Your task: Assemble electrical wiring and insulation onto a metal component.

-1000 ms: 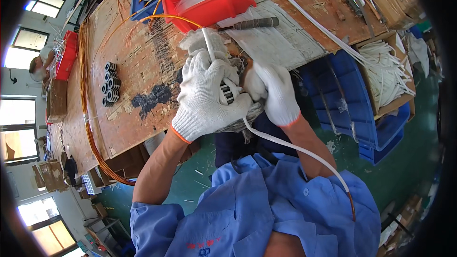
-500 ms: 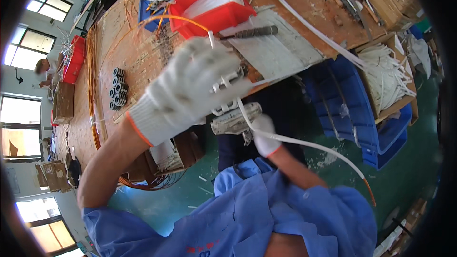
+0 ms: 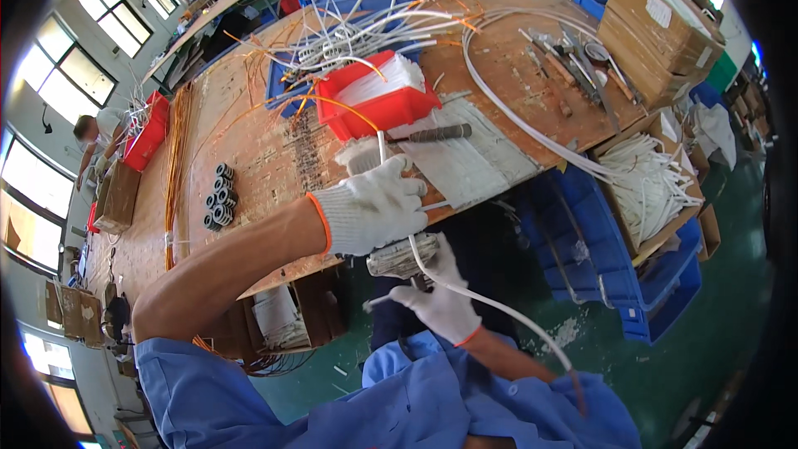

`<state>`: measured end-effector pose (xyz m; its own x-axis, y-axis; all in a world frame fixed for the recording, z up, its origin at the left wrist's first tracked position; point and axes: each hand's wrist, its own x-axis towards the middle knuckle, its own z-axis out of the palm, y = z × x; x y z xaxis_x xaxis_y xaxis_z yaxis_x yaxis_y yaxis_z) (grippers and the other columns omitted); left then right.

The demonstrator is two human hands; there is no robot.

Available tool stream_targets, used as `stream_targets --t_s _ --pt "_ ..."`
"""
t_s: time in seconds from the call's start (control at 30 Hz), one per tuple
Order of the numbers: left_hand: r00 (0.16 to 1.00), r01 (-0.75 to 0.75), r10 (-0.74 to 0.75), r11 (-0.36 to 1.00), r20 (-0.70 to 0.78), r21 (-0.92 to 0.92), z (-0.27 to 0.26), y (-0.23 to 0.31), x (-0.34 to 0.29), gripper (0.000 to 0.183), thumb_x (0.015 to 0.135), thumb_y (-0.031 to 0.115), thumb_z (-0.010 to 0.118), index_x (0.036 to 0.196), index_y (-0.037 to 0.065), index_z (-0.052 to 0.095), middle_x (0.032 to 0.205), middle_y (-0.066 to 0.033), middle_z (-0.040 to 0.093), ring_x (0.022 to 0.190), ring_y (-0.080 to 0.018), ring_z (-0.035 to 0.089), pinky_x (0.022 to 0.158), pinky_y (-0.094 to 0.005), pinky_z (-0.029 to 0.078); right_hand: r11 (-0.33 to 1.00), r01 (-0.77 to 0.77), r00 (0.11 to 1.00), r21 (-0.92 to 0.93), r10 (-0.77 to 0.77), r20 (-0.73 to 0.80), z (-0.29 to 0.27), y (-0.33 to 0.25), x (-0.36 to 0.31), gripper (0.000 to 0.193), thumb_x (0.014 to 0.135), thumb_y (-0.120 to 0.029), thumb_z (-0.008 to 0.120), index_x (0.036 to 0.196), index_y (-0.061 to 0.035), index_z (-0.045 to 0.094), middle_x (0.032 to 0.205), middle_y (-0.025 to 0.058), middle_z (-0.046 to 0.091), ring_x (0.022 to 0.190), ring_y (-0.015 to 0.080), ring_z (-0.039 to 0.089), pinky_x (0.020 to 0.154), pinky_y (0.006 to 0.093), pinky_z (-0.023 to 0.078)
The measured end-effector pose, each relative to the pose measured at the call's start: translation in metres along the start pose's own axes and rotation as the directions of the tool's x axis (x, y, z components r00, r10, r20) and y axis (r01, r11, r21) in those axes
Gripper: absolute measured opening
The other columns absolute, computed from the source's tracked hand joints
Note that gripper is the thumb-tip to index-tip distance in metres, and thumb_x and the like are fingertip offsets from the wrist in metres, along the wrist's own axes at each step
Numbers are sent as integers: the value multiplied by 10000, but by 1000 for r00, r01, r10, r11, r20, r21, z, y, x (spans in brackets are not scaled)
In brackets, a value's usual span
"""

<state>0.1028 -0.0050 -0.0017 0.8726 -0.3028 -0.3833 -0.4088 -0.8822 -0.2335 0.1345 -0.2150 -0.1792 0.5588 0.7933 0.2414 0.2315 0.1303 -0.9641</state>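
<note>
My left hand [image 3: 372, 208] reaches out palm-down, its grip hidden; the white tube [image 3: 499, 306] trails from beneath it. Below it, my right hand [image 3: 442, 303] curls against the pale block [image 3: 399, 258], whether clenched I cannot tell.

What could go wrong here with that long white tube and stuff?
The white tube crosses in front of the right hand, so it might snag. The dark-handled tool lies near the left hand and might get knocked. The piled dark rings might topple if bumped.
</note>
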Motion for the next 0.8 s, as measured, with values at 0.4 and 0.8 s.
stream_targets --t_s 0.4,0.8 --pt "977 136 -127 990 -171 39 -15 12 -30 242 813 203 724 1031 104 689 1039 -102 720 1101 -283 689 990 -502 494 750 452 868 -483 -246 431 -82 17 11 443 916 -58 703 1357 -26 668 1192 225 746 1111 409 707 1003 498 562" --pt "877 367 -452 410 163 -835 -55 103 -102 711 856 671 819 973 -14 666 868 -168 769 703 -312 786 596 -425 616 623 -291 957 727 191 219 -93 -129 58 458 1164 -443 505 936 -51 567 683 13 460 470 87 360 422 291 258"
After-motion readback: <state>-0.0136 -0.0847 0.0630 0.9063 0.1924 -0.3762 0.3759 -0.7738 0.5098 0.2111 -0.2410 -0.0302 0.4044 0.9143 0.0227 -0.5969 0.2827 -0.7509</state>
